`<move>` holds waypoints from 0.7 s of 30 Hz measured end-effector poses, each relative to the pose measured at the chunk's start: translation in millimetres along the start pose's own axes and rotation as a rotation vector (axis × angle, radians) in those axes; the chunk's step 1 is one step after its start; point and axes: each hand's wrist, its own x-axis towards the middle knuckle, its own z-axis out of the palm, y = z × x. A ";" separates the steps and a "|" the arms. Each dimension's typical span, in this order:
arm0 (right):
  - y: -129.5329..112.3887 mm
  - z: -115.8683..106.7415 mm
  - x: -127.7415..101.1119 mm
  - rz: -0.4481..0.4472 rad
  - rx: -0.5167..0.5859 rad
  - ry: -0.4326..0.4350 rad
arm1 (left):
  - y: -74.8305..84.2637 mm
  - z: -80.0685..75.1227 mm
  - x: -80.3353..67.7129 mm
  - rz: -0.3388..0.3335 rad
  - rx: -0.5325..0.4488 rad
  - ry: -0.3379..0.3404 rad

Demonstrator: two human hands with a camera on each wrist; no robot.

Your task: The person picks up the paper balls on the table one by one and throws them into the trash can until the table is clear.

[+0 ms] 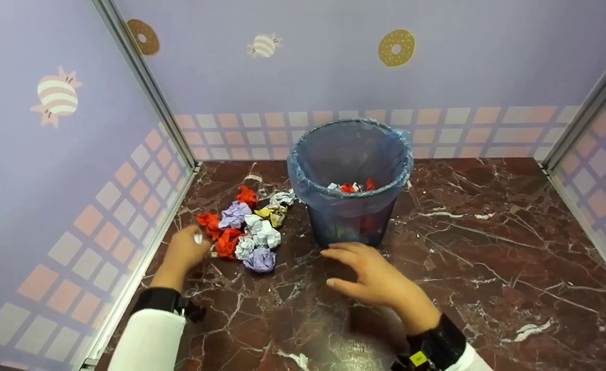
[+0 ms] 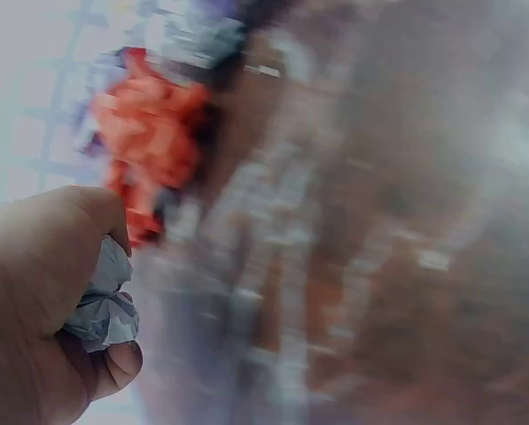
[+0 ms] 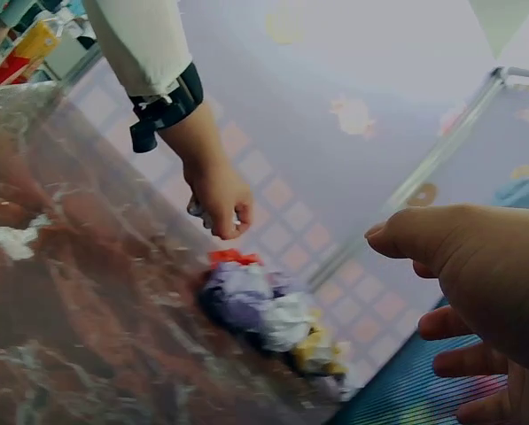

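My left hand (image 1: pixel 187 246) grips a crumpled white paper ball (image 2: pixel 105 297), its fingers curled round it. It hovers at the left edge of a pile of crumpled paper balls in red, purple, white and yellow. Closest to that hand are a red paper ball (image 1: pixel 228 243) and another red one (image 1: pixel 209 224). A purple paper ball (image 1: pixel 260 259) lies at the pile's near end. My right hand (image 1: pixel 367 275) holds nothing; its fingers are spread and loosely bent. It is just in front of a waste bin (image 1: pixel 349 219) lined with a blue bag, with red and white paper inside.
Patterned panels stand at the back (image 1: pixel 323 62), left and right of the dark red marble-look tabletop (image 1: pixel 468 257). The bin stands near the back panel, right of the pile. A metal strip (image 1: pixel 143 93) runs down the left corner.
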 end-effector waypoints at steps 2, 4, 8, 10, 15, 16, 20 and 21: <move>1.2 -10.1 -2.2 0.004 -0.004 0.032 | 11.6 -13.7 5.6 0.004 -0.026 -0.012; 3.8 -21.2 -5.5 0.012 -0.006 0.062 | 26.6 -27.2 11.7 0.017 -0.053 -0.007; 13.8 -43.6 -14.6 0.027 -0.005 0.123 | 63.7 -52.8 24.7 0.086 -0.048 0.048; 20.4 -54.7 -20.0 0.056 -0.005 0.147 | 85.6 -64.0 31.1 0.129 -0.030 0.079; 40.2 -80.5 -36.3 0.176 -0.032 0.212 | 148.7 -83.6 40.8 0.179 -0.045 0.076; 44.5 -85.0 -40.4 0.205 -0.035 0.220 | 163.0 -86.3 41.4 0.181 -0.054 0.057; 63.2 -101.8 -57.5 0.314 -0.050 0.240 | 221.7 -92.1 41.9 0.211 -0.100 -0.005; 68.1 -106.5 -61.6 0.345 -0.052 0.243 | 237.0 -92.6 41.4 0.219 -0.112 -0.021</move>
